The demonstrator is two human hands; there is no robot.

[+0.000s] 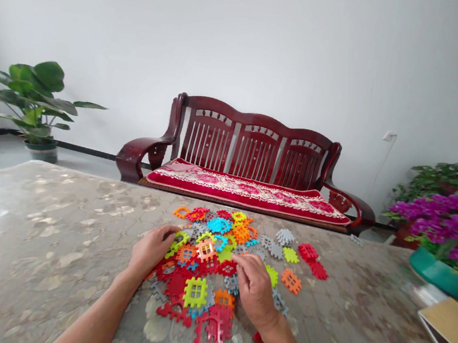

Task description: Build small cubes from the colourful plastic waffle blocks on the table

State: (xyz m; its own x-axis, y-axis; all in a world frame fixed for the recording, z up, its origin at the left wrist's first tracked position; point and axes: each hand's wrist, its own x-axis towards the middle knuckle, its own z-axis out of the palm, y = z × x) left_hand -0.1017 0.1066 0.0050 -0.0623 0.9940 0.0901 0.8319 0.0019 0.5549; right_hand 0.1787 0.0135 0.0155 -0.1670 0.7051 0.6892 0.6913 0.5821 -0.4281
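A heap of flat, toothed plastic building tiles [216, 260] in red, orange, green, blue and grey lies on the marbled table [53, 237]. My left hand [152, 251] rests at the heap's left edge, fingers curled on a yellow-green tile [178, 242]. My right hand [255, 289] lies on the heap's right side, fingers bent down and pinching among the tiles near a red one [227, 268]; what it grips is hidden. A green window-shaped tile [195, 292] and a big red tile [213, 328] lie closest to me.
A dark wooden bench [252, 152] with a red flowered cushion stands behind the table. A leafy potted plant [36, 104] is at far left. Purple flowers in a teal pot [445, 270] and a cardboard box [452, 328] sit at the table's right.
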